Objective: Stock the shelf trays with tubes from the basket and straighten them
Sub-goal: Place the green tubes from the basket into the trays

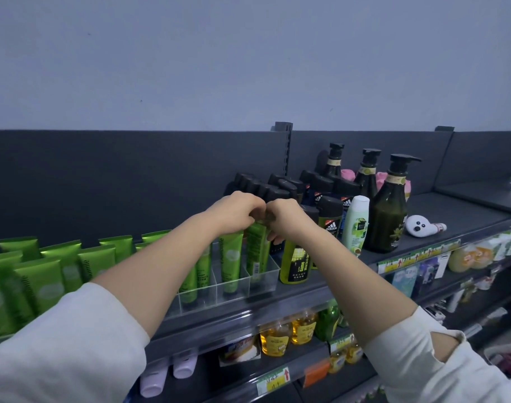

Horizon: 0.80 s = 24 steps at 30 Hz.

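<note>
Hands: left hand and right hand are brought together, fingers curled, both pinched on the top end of one green tube | Tube: stood upright in the rightmost compartment of the clear tray on the top shelf | Beside: other tubes are stood to its left, dark bottles to its right.

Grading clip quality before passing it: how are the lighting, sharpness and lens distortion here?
Head view: dim, bluish, even light, no glare; the wide-angle lens slightly bows the shelf edge; the far-left green tubes look smeared; left hand and right hand, gripping a tube in the clear tray, look fairly sharp.
</note>
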Available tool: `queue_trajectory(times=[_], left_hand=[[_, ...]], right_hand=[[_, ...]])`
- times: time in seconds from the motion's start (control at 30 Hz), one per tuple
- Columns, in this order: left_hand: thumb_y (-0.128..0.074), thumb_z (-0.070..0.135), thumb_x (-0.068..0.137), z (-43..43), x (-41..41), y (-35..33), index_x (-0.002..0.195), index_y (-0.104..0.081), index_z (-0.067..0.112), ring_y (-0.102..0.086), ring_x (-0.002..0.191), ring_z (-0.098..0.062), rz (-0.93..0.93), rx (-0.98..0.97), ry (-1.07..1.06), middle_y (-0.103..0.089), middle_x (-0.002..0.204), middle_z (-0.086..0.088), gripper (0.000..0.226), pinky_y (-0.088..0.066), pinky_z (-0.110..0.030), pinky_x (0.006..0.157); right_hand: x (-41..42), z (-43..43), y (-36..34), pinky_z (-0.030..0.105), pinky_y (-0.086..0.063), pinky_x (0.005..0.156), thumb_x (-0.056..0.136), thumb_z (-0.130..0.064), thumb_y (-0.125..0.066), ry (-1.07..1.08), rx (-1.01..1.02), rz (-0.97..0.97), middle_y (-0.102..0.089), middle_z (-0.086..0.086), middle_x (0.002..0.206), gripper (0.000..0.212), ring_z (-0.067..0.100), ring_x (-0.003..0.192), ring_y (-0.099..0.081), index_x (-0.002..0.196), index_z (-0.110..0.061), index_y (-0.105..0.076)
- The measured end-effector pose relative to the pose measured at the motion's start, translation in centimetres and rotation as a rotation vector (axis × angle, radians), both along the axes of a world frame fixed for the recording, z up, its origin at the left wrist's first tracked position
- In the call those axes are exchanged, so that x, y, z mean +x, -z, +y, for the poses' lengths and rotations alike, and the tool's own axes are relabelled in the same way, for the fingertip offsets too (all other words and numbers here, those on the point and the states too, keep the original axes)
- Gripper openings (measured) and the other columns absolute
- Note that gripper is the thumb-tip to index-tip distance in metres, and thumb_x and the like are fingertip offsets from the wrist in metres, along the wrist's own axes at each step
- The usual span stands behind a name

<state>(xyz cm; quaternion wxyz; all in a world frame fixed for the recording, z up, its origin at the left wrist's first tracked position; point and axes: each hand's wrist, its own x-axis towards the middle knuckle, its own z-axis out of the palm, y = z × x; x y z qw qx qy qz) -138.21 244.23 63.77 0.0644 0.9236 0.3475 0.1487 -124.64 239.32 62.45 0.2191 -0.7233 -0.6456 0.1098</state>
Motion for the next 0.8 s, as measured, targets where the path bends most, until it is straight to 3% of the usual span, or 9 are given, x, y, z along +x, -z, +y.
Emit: queue_trajectory(times=[0.13,0.2,0.3,0.43,0.8], left_hand=[[-0.056,0.009,0.084,0.0,-0.4,-0.3,0.092,-0.065,0.024,-0.061,0.095,-0.022,-0.064,0.012,-0.019,-0.066,0.098,0.003,0.020,-0.052,-0.040,0.084],[-0.058,0.016,0.086,-0.3,-0.9,-0.6,0.095,-0.065,0.025,-0.059,0.096,-0.020,-0.065,0.062,-0.035,-0.064,0.095,0.007,0.014,-0.048,-0.034,0.083],[-0.057,0.029,0.089,-0.6,-2.1,-1.0,0.097,-0.062,0.028,-0.055,0.099,-0.017,-0.010,0.263,-0.091,-0.063,0.097,0.011,0.009,-0.035,-0.031,0.082],[-0.054,0.037,0.090,-1.2,-5.3,-1.6,0.100,-0.059,0.028,-0.054,0.104,-0.021,0.040,0.476,-0.221,-0.063,0.101,0.007,0.014,-0.036,-0.035,0.082],[-0.049,0.036,0.093,-7.0,-22.4,-2.0,0.104,-0.059,0.026,-0.057,0.102,-0.022,0.052,0.494,-0.581,-0.063,0.104,0.005,0.018,-0.040,-0.037,0.084]], right_hand=[[-0.3,-0.4,-0.4,0.038,-0.061,0.064,0.092,-0.001,-0.041,-0.023,0.112,-0.046,-0.067,0.010,0.085,0.024,0.022,0.063,-0.072,0.094,-0.014,-0.060],[-0.6,-0.6,-0.7,0.040,-0.058,0.070,0.089,-0.009,-0.045,-0.021,0.182,-0.104,-0.068,0.007,0.094,0.022,0.025,0.073,-0.071,0.091,-0.023,-0.061],[-1.3,-0.9,-1.2,0.034,-0.048,0.076,0.090,-0.025,-0.051,-0.016,0.232,-0.217,-0.066,0.002,0.110,0.021,0.027,0.099,-0.062,0.107,-0.028,-0.064],[-3.1,-1.0,-1.9,0.036,-0.046,0.077,0.094,-0.036,-0.049,-0.086,0.366,-0.383,-0.061,-0.001,0.115,0.025,0.027,0.106,-0.059,0.115,-0.028,-0.060],[-19.0,-2.1,-3.3,0.036,-0.047,0.077,0.096,-0.043,-0.045,-0.469,0.593,-0.430,-0.060,-0.001,0.115,0.033,0.026,0.108,-0.055,0.123,-0.026,-0.057]])
